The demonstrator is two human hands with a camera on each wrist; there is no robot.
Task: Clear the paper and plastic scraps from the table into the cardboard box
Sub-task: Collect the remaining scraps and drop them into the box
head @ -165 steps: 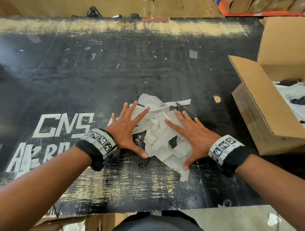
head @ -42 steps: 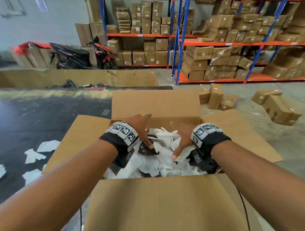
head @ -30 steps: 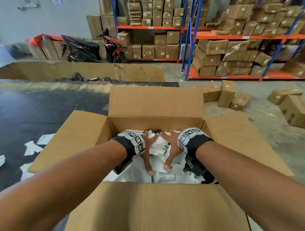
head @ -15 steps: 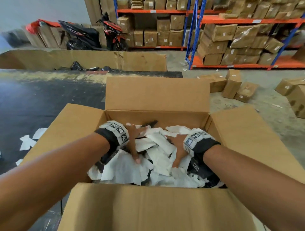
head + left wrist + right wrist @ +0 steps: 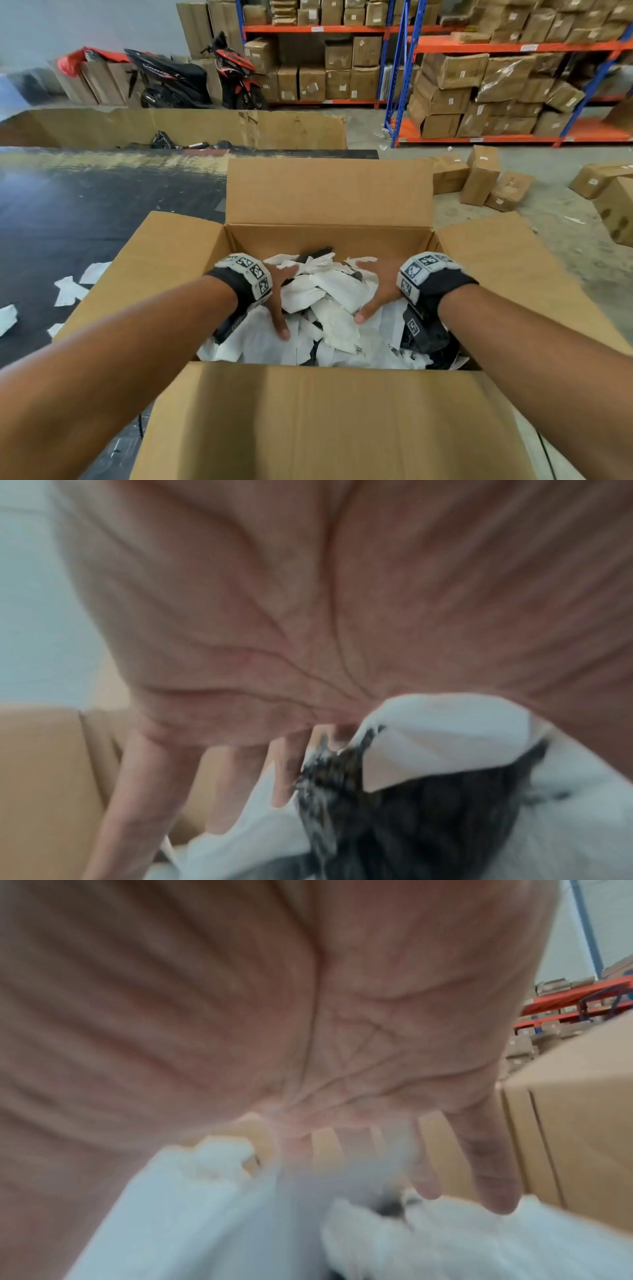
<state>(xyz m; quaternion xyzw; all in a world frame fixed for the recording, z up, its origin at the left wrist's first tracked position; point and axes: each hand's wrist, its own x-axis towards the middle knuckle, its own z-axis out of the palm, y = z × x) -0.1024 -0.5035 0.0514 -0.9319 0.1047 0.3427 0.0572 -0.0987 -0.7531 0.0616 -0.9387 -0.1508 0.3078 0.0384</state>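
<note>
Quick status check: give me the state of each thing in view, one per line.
cardboard box: open, flaps spread, partly filled with scraps.
scraps in box: loose white and black pile.
left hand: open, fingers spread on the pile.
right hand: open, on the pile.
scraps on table: several white pieces not yet cleared.

The cardboard box (image 5: 329, 202) stands directly in front of the person, its four flaps folded outward. Inside it lies a heap of paper and plastic scraps (image 5: 329, 308). The left hand (image 5: 279, 298) rests on the left side of the heap and the right hand (image 5: 378, 291) on the right side, both inside the box walls. The table (image 5: 102, 212) lies to the left of the box and runs back behind its left flap. A few loose scraps (image 5: 68, 289) lie on the table just left of that flap. Beyond the table's far edge stands a scooter (image 5: 191, 78). Shelving racks (image 5: 496, 44) loaded with cartons stand behind the box, and several small cartons (image 5: 483, 180) lie on the floor to its right rear.
</note>
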